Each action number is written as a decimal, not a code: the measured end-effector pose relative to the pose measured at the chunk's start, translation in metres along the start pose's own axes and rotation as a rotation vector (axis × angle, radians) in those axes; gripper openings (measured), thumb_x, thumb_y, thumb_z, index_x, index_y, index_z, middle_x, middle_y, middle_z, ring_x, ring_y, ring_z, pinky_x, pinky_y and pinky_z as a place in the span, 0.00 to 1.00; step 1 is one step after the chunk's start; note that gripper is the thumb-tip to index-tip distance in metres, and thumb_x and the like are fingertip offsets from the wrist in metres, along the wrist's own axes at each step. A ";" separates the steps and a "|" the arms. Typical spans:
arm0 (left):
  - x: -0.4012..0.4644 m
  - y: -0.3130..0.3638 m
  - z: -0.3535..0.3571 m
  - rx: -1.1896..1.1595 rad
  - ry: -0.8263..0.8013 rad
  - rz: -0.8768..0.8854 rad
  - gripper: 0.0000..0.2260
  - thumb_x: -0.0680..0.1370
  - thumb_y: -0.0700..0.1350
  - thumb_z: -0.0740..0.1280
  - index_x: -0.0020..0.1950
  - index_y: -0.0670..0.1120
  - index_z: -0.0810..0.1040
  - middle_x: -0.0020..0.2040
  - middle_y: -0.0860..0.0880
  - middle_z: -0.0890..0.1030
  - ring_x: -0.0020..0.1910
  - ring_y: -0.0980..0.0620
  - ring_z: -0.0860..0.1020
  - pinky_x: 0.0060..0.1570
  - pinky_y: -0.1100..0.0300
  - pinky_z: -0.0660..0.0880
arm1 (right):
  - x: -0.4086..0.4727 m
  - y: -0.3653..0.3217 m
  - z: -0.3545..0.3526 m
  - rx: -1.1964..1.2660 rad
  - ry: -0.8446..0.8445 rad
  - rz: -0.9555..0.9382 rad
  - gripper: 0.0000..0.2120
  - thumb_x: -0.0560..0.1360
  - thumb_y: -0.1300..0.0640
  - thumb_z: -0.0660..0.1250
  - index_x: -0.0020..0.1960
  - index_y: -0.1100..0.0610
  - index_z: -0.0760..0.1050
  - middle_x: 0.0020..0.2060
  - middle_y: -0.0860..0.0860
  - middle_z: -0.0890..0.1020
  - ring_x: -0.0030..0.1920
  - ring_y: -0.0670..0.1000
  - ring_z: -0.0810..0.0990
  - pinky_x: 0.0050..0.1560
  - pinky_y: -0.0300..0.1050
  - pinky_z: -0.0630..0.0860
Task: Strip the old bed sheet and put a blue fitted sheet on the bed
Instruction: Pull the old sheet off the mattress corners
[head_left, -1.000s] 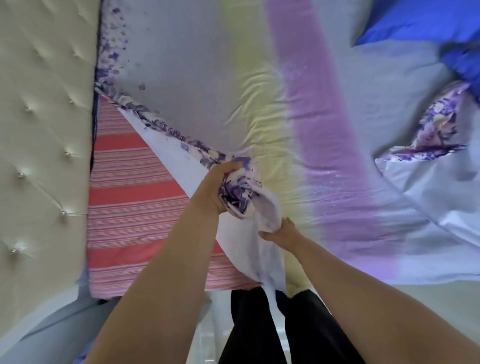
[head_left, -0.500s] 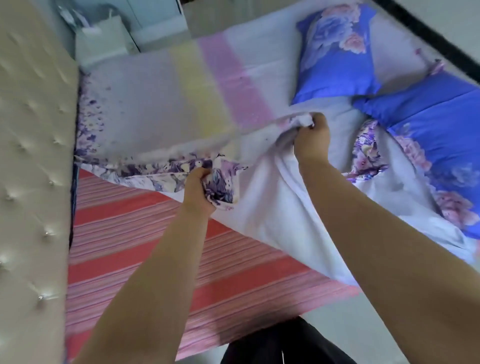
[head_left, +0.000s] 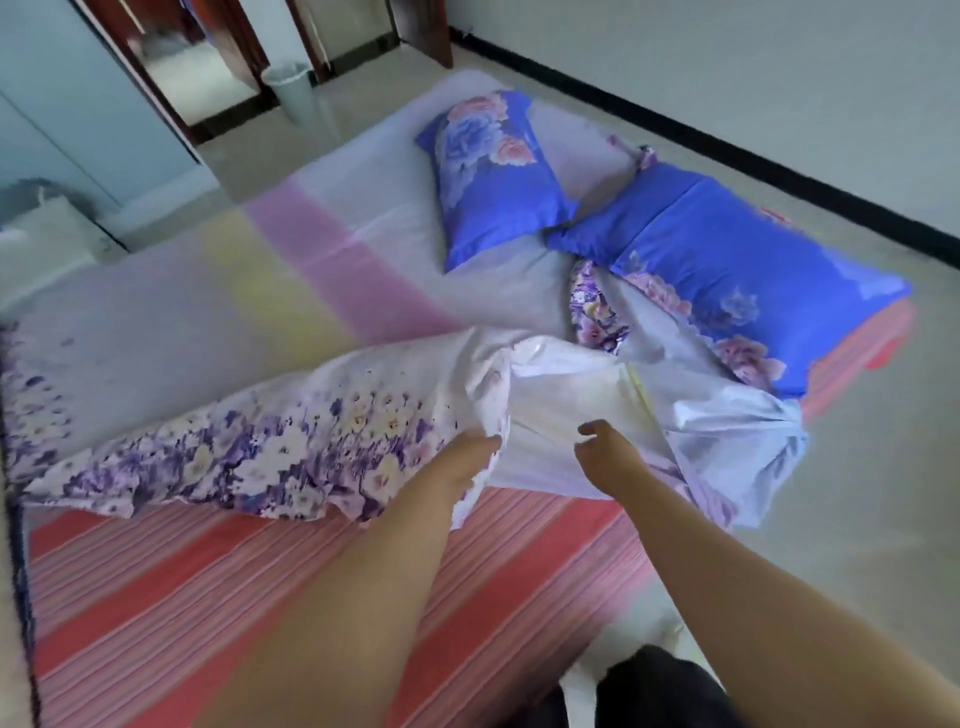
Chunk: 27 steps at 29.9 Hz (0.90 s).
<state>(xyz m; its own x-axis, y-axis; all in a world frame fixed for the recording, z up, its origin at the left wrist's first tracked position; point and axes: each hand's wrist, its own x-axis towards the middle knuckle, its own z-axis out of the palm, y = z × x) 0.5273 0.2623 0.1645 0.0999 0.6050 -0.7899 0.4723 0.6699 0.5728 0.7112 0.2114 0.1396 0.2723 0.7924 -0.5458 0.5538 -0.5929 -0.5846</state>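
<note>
Two pillows (head_left: 498, 176) far right, one sheet (head_left: 291, 441). My left hand (head_left: 462, 457) pinches its fold; right hand (head_left: 605, 454) hovers, fingers loose.

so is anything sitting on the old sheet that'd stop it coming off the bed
Yes. Two blue floral pillows lie on the old sheet at its far end, pinning it. Nothing stands between the hands and the folded-back edge.
</note>
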 end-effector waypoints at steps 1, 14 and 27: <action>0.004 0.007 0.018 0.037 -0.027 0.003 0.08 0.81 0.47 0.60 0.59 0.50 0.70 0.52 0.47 0.72 0.50 0.50 0.70 0.56 0.57 0.66 | 0.001 0.017 -0.010 -0.010 -0.028 0.024 0.16 0.79 0.60 0.58 0.66 0.55 0.69 0.55 0.54 0.77 0.56 0.55 0.77 0.52 0.38 0.71; 0.048 0.198 0.350 0.157 -0.175 0.118 0.04 0.80 0.44 0.59 0.50 0.49 0.73 0.51 0.48 0.77 0.48 0.50 0.73 0.40 0.61 0.67 | 0.061 0.223 -0.298 0.404 0.122 0.161 0.06 0.78 0.60 0.62 0.42 0.57 0.73 0.36 0.53 0.80 0.33 0.52 0.77 0.36 0.40 0.76; 0.154 0.382 0.567 0.104 -0.045 0.399 0.08 0.79 0.38 0.60 0.51 0.47 0.77 0.50 0.45 0.81 0.41 0.50 0.74 0.35 0.61 0.69 | 0.205 0.322 -0.553 0.370 0.110 0.126 0.04 0.79 0.56 0.62 0.50 0.57 0.73 0.38 0.49 0.81 0.33 0.46 0.79 0.32 0.36 0.70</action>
<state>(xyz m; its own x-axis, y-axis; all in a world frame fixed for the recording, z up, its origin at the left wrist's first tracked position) 1.2200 0.3678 0.1374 0.3303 0.7875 -0.5204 0.4741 0.3383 0.8129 1.3807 0.2619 0.1711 0.4133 0.7092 -0.5711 0.1953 -0.6817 -0.7051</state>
